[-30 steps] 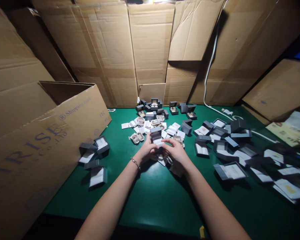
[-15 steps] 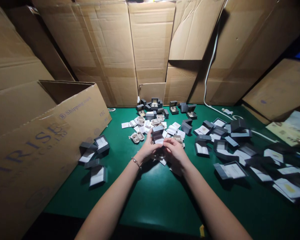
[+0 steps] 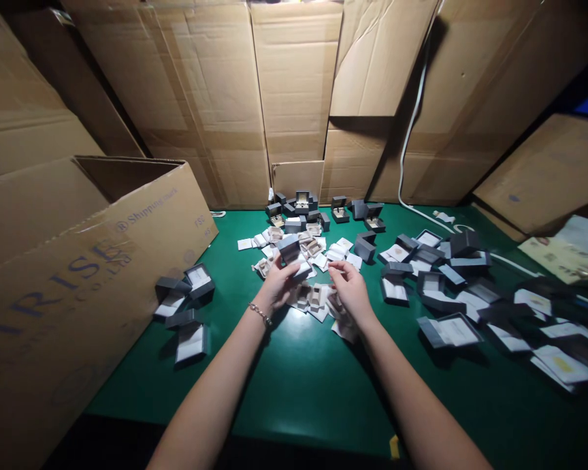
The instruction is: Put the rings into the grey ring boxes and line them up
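My left hand (image 3: 277,287), a bracelet on its wrist, is closed round a small open grey jewellery box (image 3: 291,253) with a pale lining and holds it just above the green table (image 3: 304,372). My right hand (image 3: 349,290) hovers a little to the right, fingers curled in a pinch; what they hold, if anything, is too small to make out. Under both hands lie several beige inserts and white cards (image 3: 313,297).
Grey boxes lie open in groups: left (image 3: 183,307), back centre (image 3: 301,209) and a large spread at the right (image 3: 451,287). A big cardboard carton (image 3: 78,274) leans at the left. Flattened cardboard lines the back wall, and a white cable (image 3: 411,163) runs down it.
My left hand has carried the grey box left, away from my right hand. The two hands, together on the box before, are now apart.
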Tool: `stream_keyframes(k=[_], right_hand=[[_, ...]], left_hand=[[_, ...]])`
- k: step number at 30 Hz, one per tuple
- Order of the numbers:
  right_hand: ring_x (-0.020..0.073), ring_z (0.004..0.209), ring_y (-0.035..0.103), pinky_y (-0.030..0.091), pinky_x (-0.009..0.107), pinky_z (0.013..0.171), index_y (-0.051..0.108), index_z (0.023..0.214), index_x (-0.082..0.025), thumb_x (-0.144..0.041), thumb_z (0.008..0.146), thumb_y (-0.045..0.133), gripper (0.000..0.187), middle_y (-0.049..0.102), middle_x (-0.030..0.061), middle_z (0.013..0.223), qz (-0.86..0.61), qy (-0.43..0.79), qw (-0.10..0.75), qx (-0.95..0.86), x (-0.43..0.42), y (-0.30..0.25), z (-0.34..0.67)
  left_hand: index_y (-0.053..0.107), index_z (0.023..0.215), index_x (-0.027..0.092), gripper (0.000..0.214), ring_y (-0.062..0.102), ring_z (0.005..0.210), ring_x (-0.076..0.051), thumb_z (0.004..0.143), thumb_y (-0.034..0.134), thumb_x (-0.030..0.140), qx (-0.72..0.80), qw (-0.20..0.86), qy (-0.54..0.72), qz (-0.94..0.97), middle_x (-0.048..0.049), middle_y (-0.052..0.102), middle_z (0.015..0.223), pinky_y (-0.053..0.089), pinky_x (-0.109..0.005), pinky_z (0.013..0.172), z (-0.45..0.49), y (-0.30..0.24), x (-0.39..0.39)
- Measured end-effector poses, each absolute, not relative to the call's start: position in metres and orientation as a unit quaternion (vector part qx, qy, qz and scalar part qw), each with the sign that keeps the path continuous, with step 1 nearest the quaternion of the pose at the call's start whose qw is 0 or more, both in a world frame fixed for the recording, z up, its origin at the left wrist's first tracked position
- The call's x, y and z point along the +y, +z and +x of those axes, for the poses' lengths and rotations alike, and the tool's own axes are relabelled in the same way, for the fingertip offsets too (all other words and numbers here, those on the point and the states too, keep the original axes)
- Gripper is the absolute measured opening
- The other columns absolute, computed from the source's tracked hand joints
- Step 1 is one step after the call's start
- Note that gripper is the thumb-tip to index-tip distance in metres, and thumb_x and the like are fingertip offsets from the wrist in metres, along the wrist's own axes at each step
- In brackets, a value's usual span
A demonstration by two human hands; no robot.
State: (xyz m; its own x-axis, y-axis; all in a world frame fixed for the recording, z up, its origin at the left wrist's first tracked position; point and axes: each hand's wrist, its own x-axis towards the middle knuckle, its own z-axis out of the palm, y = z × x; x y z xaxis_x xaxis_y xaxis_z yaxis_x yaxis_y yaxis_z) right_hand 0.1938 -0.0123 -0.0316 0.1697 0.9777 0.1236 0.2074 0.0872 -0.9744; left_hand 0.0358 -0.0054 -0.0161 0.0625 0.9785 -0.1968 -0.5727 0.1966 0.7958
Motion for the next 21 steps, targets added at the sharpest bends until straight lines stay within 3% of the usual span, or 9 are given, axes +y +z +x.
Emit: stream_keyframes(k=[3,5,8,12,16,21], right_hand=[[0.0245,0.091,0.061,0.047,0.044,0.086,0.067,0.088,-0.018,-0.038,0.077,0.054,0.027,0.067,0.0104,0.099,-0.571,0.268,0.442,-0.638,-0.012,-0.035,0.2],[0.0303,0.112,0.054,0.04,0.049,0.097,0.069,0.094,-0.019,-0.038,0.073,0.063,0.029,0.062,0.0136,0.115,-0.565,0.214,0.365,-0.708,-0.014,-0.037,0.203],[0.0365,0.131,0.038,0.031,0.056,0.104,0.065,0.111,-0.022,-0.044,0.059,0.078,0.058,0.045,0.015,0.14,-0.55,0.197,0.243,-0.774,-0.019,-0.036,0.205],[0.0395,0.138,0.026,0.024,0.062,0.106,0.053,0.126,-0.026,-0.044,0.046,0.086,0.089,0.031,0.0152,0.15,-0.555,0.203,0.115,-0.798,-0.026,-0.03,0.204],[0.0377,0.14,0.023,0.016,0.067,0.107,0.054,0.121,-0.024,-0.03,0.058,0.082,0.069,0.028,0.0138,0.152,-0.569,0.118,0.105,-0.807,-0.03,-0.025,0.202],[0.0323,0.133,0.036,0.019,0.066,0.107,0.063,0.097,-0.021,-0.026,0.072,0.073,0.028,0.044,0.013,0.142,-0.569,0.057,0.154,-0.806,-0.029,-0.022,0.203]], left_hand=[[0.053,0.119,0.02,0.051,0.069,0.085,-0.017,0.071,0.065,0.006,0.372,0.671,0.595,0.239,-0.0061,0.069,0.102,0.056,-0.027,0.073,0.026,-0.015,-0.001],[0.054,0.118,0.018,0.047,0.07,0.086,-0.016,0.073,0.063,0.006,0.367,0.662,0.613,0.226,-0.0068,0.07,0.1,0.056,-0.026,0.075,0.021,-0.015,0.002],[0.056,0.115,0.017,0.043,0.07,0.086,-0.016,0.073,0.063,0.005,0.371,0.646,0.632,0.213,-0.0065,0.071,0.099,0.056,-0.025,0.077,0.018,-0.018,0.006],[0.058,0.107,0.016,0.037,0.07,0.081,-0.015,0.073,0.061,0.002,0.381,0.63,0.648,0.197,-0.0052,0.071,0.093,0.056,-0.026,0.076,0.019,-0.023,0.009],[0.052,0.105,0.019,0.037,0.07,0.079,-0.014,0.074,0.06,0.0,0.396,0.611,0.668,0.153,-0.0038,0.071,0.092,0.056,-0.028,0.078,0.021,-0.024,0.012],[0.044,0.099,0.021,0.033,0.07,0.079,-0.013,0.077,0.059,0.002,0.403,0.592,0.689,0.108,-0.0012,0.07,0.091,0.057,-0.029,0.077,0.021,-0.023,0.013]])
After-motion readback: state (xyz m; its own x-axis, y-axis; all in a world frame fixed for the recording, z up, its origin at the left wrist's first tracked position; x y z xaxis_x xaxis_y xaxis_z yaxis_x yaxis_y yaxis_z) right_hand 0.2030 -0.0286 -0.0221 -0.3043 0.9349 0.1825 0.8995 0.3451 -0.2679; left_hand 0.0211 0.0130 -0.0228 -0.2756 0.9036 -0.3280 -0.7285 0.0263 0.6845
